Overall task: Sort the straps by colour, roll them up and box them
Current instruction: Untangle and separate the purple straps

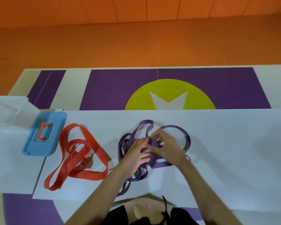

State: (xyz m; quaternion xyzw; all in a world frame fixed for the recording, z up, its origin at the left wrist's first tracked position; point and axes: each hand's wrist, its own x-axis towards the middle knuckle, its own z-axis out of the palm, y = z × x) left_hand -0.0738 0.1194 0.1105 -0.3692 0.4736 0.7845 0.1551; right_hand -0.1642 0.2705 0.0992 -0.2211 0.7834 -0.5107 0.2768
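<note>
White sheet (225, 143) under purple straps (147, 122), purple mat (117, 90), orange panels (152, 8).

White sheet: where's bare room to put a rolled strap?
Bare: right of the purple straps to the edge of the white sheet; a narrow strip between them and the red straps. Crowded: around left hand, right hand and blue lid.

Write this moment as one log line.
step: rolling purple straps | left hand: holds them | right hand: pinches the rolled end | red straps: loose pile, left | lid: beside box
</note>
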